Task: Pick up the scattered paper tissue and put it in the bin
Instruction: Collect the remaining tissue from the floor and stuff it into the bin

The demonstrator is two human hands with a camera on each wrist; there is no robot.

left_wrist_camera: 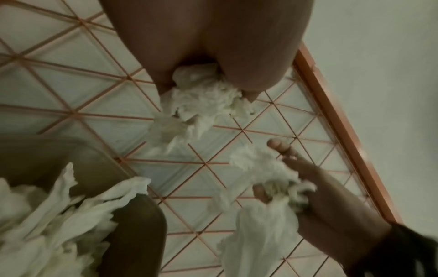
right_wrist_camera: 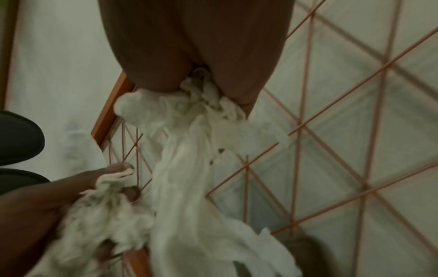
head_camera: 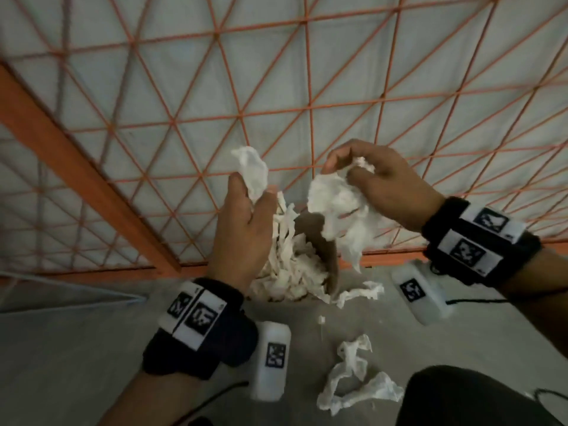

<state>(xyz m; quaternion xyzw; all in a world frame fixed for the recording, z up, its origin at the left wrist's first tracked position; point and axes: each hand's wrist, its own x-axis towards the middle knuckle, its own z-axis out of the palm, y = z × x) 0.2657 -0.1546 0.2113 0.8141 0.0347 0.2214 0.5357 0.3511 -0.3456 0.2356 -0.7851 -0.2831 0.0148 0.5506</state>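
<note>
My left hand pinches a crumpled white tissue and holds it up just left of the bin. My right hand grips a larger tissue that hangs down over the brown bin. The bin stands against the wall and is heaped with white tissue. One strip lies at the bin's foot. Another loose tissue lies on the floor nearer me. In the left wrist view my left hand holds its wad. In the right wrist view my right hand holds the long tissue.
An orange wire grid with an orange frame bar covers the wall behind the bin. Two white marker-tagged blocks hang below my wrists. A dark knee fills the lower right above the grey floor.
</note>
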